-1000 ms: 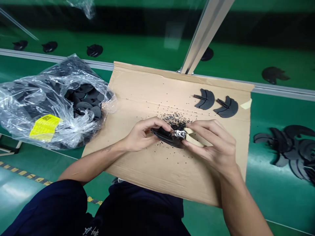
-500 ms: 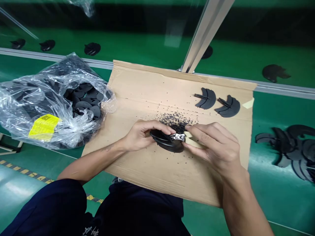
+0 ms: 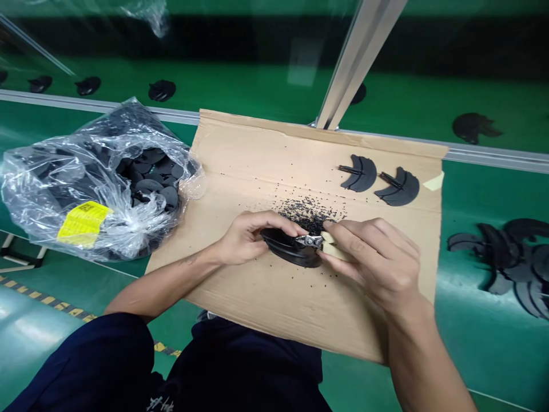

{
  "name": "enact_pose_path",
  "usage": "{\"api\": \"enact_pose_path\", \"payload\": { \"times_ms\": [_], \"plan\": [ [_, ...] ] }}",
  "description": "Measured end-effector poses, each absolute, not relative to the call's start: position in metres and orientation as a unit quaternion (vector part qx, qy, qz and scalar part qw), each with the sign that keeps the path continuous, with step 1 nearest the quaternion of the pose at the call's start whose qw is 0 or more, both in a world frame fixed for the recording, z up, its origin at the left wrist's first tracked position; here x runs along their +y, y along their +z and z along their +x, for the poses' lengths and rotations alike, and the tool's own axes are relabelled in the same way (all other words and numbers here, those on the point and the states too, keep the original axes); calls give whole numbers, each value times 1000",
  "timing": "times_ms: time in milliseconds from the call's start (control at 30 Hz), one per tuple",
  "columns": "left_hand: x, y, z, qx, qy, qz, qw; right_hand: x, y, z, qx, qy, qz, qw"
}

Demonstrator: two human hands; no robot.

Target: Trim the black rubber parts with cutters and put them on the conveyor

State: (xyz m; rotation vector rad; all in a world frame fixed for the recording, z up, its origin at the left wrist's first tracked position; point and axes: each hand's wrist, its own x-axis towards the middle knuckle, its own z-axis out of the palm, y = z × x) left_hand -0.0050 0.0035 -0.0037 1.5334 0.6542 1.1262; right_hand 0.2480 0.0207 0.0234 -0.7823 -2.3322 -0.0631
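One curved, matte black rubber piece [image 3: 285, 249].

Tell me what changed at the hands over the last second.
The right hand kept hold of the cream-handled cutters, and their steel head shifted slightly down and toward the left hand. The black piece in the left hand sits slightly lower and seems a little turned. Nothing was let go. The cardboard sheet, black crumbs and two black pieces stayed put.
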Motion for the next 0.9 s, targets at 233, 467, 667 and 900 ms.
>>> {"api": "enact_pose_path", "payload": {
  "times_ms": [233, 467, 667, 900],
  "plan": [
    [3, -3, -6, 281, 470, 661, 514, 17, 29, 250, -904, -13, -303, 302],
    [5, 2, -10, 289, 462, 682, 489, 17, 27, 249, -888, 89, -306, 330],
    [34, 8, -29, 433, 454, 677, 384, 34, 21, 271, -868, 58, -408, 275],
    [173, 30, -71, 554, 340, 735, 193, 49, -10, 293, -875, -27, -459, 152]
  ]
}}
